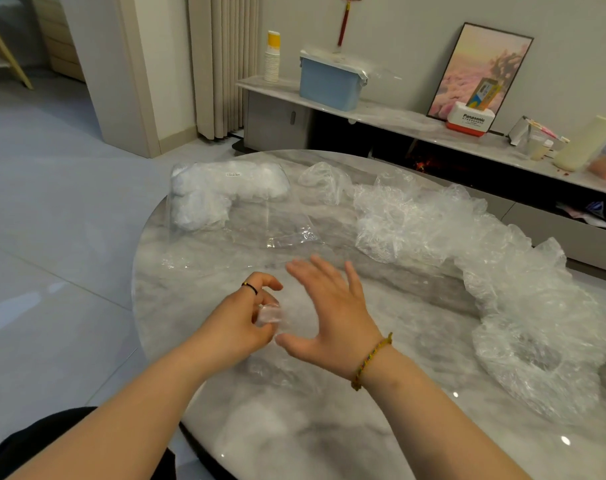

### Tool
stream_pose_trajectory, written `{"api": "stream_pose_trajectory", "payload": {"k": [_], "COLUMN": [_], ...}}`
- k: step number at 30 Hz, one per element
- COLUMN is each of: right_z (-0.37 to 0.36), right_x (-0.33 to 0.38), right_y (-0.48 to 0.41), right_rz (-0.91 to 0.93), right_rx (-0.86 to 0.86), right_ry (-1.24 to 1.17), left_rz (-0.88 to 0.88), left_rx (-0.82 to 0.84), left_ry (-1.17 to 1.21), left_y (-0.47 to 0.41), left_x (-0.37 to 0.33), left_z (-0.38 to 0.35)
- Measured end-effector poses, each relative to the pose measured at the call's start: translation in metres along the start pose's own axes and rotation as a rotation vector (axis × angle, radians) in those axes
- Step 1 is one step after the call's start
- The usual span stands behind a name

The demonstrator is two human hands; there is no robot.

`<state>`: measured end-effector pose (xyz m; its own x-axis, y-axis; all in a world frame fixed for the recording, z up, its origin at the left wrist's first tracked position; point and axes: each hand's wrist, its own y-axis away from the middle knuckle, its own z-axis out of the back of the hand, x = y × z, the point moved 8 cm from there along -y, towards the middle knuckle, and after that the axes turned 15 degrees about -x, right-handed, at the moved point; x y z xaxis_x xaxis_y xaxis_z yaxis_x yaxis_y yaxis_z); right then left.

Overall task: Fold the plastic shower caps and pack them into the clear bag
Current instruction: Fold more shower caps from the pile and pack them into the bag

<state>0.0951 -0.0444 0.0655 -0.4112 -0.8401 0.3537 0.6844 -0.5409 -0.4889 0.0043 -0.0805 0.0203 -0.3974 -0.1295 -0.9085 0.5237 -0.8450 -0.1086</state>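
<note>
The left hand [241, 318] pinches a folded shower cap [271, 315] above the near worktop [329, 431], the right hand [329, 317] spread beside it; light, slippery and springy, it likely needs gripping across its folds.

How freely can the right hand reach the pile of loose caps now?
Probably yes, freely: the right hand is open and grips nothing, and mostly bare table lies between it and the loose caps on its right.

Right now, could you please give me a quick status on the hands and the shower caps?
Left hand pinching a folded cap. Right hand open beside it. Clear bag part filled, far left. Loose caps heaped right; nothing blocking.
</note>
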Motion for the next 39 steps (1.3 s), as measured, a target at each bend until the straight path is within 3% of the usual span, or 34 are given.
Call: {"api": "stream_pose_trajectory", "payload": {"k": [3,8,14,17,20,23,27,29,35,39], "right_z": [-0.029,-0.051,-0.066,-0.069,-0.067,-0.068,-0.076,-0.081,-0.105,-0.126], "right_x": [-0.009,-0.015,-0.038,-0.053,-0.062,-0.063,-0.061,-0.059,-0.044,-0.037], "right_y": [-0.009,-0.014,-0.007,0.001,-0.001,-0.007,-0.02,-0.029,-0.055,-0.073], "right_rz": [-0.123,-0.392,-0.686,-0.839,-0.992,-1.086,-1.115,-1.116,-1.086,-1.022], "right_rx": [0.361,0.482,0.408,0.362,0.227,0.133,0.097,0.101,0.117,0.012], "right_ry": [0.043,-0.236,-0.506,-0.617,-0.816,-1.01,-1.141,-1.158,-1.153,-1.008], "left_rz": [0.013,0.013,0.129,0.096,-0.051,-0.125,0.002,0.058,0.081,0.085], "left_rx": [0.002,-0.044,-0.171,-0.381,-0.517,-0.428,-0.157,-0.097,-0.156,-0.205], "left_ry": [0.078,0.121,0.135,-0.256,-0.607,-0.763,-1.119,-1.198,-1.137,-1.02], "left_y": [0.0,-0.007,-0.017,-0.029,-0.042,-0.057,-0.072,-0.074,-0.078,-0.081], "left_x": [-0.002,0.002,0.021,0.034,0.029,0.03,0.062,0.072,0.074,0.071], "left_z": [0.01,0.026,0.05,0.088,0.109,0.096,0.076,0.075,0.084,0.091]}}
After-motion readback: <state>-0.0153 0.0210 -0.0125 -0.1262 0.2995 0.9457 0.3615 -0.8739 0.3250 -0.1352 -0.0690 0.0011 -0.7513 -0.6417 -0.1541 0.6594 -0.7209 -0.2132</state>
